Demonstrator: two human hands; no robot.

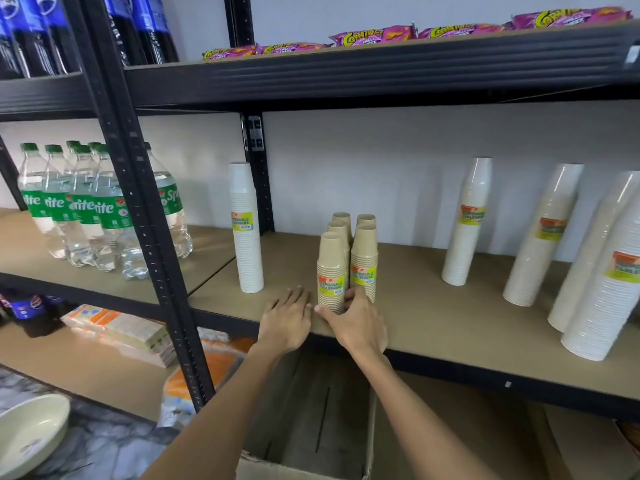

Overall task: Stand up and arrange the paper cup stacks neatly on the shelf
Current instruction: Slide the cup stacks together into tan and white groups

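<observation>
Centre frame: right hand grips the front brown cup stack; left hand lies flat, relaxed, on the shelf.

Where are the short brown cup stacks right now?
In the head view, the brown cup stacks stand clustered near the front edge of the shelf, right of the tall white cup stack, the right hand gripping the front one.

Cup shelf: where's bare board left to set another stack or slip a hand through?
Widest bare board: between the brown cup stacks and the first white stack to their right. Narrower strip between the left white stack and the brown ones; the left hand lies at its front. Crowded: far right, where the far-right white stacks bunch together.
</observation>
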